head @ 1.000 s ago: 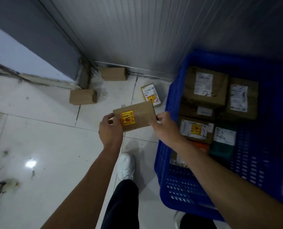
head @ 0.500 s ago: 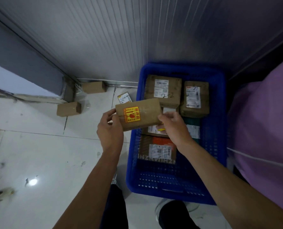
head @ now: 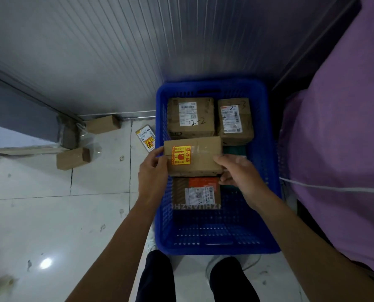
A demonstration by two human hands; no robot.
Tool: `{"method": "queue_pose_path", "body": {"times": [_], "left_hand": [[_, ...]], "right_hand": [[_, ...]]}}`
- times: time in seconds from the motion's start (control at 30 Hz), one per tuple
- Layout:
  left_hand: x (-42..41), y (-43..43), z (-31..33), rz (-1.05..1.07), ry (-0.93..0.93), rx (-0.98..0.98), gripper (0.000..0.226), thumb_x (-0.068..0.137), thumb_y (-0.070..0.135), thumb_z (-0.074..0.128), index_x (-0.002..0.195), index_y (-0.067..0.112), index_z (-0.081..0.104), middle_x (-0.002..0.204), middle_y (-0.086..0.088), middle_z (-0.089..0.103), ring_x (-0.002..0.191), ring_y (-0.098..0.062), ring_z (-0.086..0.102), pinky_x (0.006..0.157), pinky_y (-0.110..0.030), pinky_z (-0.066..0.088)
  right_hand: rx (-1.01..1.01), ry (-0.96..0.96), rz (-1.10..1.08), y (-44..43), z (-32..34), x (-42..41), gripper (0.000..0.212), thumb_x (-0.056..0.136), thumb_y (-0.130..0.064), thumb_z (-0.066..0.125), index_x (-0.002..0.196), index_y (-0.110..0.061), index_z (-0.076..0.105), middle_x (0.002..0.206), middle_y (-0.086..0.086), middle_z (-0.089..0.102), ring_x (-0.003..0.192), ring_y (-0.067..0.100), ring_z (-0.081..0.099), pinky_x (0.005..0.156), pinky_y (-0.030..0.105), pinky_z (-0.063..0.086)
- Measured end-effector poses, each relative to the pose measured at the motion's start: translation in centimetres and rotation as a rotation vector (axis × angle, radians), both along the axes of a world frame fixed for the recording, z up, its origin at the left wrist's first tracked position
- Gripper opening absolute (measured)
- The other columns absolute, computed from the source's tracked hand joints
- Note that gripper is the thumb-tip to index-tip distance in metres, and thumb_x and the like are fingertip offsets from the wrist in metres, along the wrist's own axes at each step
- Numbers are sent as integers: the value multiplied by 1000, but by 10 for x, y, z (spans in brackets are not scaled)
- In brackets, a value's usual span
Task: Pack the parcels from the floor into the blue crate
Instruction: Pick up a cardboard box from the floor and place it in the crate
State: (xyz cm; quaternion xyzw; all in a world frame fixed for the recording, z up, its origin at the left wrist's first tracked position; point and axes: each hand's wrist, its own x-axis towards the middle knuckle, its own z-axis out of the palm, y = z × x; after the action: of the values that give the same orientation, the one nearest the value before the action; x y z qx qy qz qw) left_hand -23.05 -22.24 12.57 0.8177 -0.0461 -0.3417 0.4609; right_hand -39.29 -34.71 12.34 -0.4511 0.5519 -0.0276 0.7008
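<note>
We hold the brown box (head: pixel 200 163) between both hands, over the left-middle part of the blue crate (head: pixel 216 250) and not yet set down. Our left hand (head: pixel 152 171) pinches its left short end, and our right hand (head: pixel 238 171) grips the right end with the fingers curled round the edge. The box lies flat with its yellow sticker (head: pixel 181 155) facing up. Its long axis runs across the crate from side to side, in line with the two hands. Behind it sit the box marked 2-2 (head: pixel 190 116) and a labelled box (head: pixel 235 120), side by side against the far wall. Just nearer to us lies an orange-and-brown parcel (head: pixel 197 192), and something green (head: pixel 234 151) shows by the right hand. We cannot tell what is directly under the held box. The bare crate floor is all at our end, so the free space lies toward us and below the hands — neither hand is plainly nearer. Three parcels are left on the tiles, all to the left: a brown box by the wall (head: pixel 103 124), another (head: pixel 72 158) and a flat labelled packet (head: pixel 146 138).
</note>
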Motion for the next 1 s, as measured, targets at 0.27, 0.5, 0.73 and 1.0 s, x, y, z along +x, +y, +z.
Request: {"method": "queue_pose_path", "body": {"times": [0.27,0.5,0.73,1.0], "left_hand": [[8,-19,-2,-43,53,16,31,103,21,54,131,23,65,106,5,70,100,-7,65,82,-26,53],[16,-36,-2,41,193,74,35,98,23,63,130,13,56,112,-4,67,91,-12,68,74,-28,57],[10,-48,0,-69,584,17,44,97,48,58,117,10,67,99,-6,80,93,-22,77,85,-36,60],[-2,-50,-6,-78,706,25,39,88,47,72,107,13,69,94,-13,78,82,-24,78,68,-36,61]], "right_hand": [[10,2,-35,1,6,-2,36,88,-41,73,114,-18,68,87,-4,73,62,6,67,84,39,62],[-328,70,-45,1,-1,14,52,82,-38,78,126,-27,53,118,-9,59,101,3,58,79,25,49],[-851,119,258,9,-14,16,63,84,-25,74,138,-30,42,124,-3,40,91,10,53,64,11,42],[-1206,244,568,22,-24,6,66,82,-9,74,138,-25,43,148,13,36,99,31,68,59,34,62]]}}
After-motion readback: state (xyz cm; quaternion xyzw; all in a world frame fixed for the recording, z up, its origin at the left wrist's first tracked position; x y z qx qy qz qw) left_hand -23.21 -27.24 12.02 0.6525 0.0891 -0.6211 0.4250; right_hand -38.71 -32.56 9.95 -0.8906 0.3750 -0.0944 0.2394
